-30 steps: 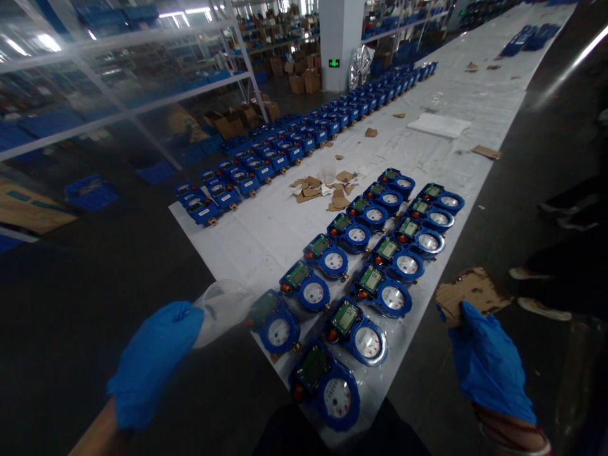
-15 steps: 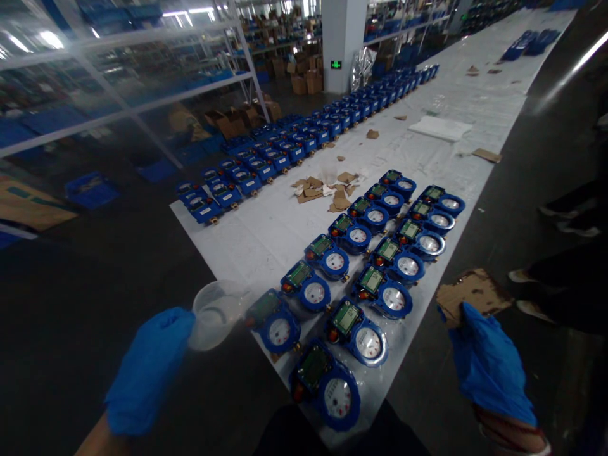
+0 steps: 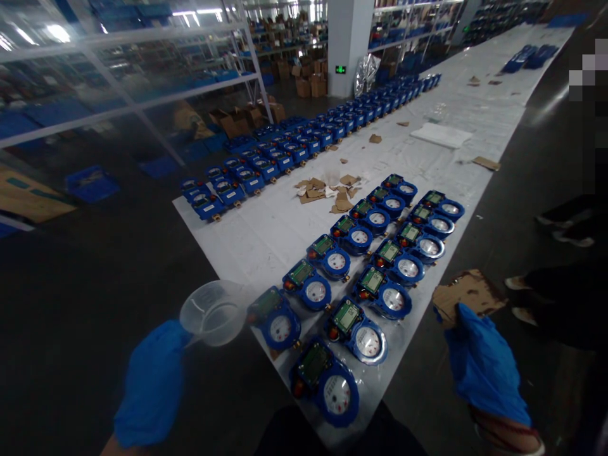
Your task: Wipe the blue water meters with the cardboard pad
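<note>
My left hand (image 3: 154,383), in a blue glove, is closed on the edge or handle of a translucent plastic cup (image 3: 216,323). The cup is tilted with its mouth toward the near corner of the table, and its contents cannot be made out. On the right, my gloved right hand (image 3: 484,361) grips a torn piece of cardboard (image 3: 468,294) beyond the table's edge. Between both hands lie two rows of blue water meters with exposed green circuit boards and round dials. The nearest meter (image 3: 327,383) sits at the table corner; another meter (image 3: 275,320) is beside the cup.
Torn cardboard scraps (image 3: 311,190) lie mid-table on the white-covered table (image 3: 242,234). Along the far left edge runs a long line of blue meters (image 3: 256,180). Metal shelving (image 3: 156,98) stands at left. A person's legs and shoes (image 3: 522,297) show at right.
My left hand has turned and dropped slightly, and the cup has shifted a little left, showing more of its opening. My right hand and the cardboard have moved slightly left.
</note>
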Demonstrator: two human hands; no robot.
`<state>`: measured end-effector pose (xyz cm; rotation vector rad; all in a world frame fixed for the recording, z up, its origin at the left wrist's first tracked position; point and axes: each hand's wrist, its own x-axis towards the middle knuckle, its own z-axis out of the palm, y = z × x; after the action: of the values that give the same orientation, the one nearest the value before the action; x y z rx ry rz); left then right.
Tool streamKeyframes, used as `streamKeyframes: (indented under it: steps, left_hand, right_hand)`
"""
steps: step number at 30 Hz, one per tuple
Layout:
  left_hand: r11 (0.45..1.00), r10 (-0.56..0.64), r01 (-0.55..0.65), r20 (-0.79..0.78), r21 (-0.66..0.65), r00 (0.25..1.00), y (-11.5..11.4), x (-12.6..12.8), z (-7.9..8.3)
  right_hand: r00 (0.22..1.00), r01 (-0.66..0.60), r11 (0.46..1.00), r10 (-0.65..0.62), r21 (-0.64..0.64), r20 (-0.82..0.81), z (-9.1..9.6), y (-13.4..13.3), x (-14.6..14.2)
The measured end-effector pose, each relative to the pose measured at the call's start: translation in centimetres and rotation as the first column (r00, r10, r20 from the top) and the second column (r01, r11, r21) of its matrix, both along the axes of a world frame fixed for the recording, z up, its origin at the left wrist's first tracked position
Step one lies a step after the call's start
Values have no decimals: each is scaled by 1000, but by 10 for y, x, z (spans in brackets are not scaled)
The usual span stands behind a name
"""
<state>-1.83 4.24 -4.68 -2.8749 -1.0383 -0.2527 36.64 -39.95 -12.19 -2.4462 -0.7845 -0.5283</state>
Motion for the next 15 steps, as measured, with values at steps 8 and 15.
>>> streamKeyframes:
  steps: [8, 15]
  left_hand:
    - [975, -141, 134, 24, 179, 990, -1, 31, 31]
    - [971, -219, 209, 80, 115, 972, 8, 78, 47]
  right_hand:
    - [993, -113, 991, 110, 68, 49, -1, 10, -13]
    - [983, -176, 981, 171, 80, 61, 5, 13, -26]
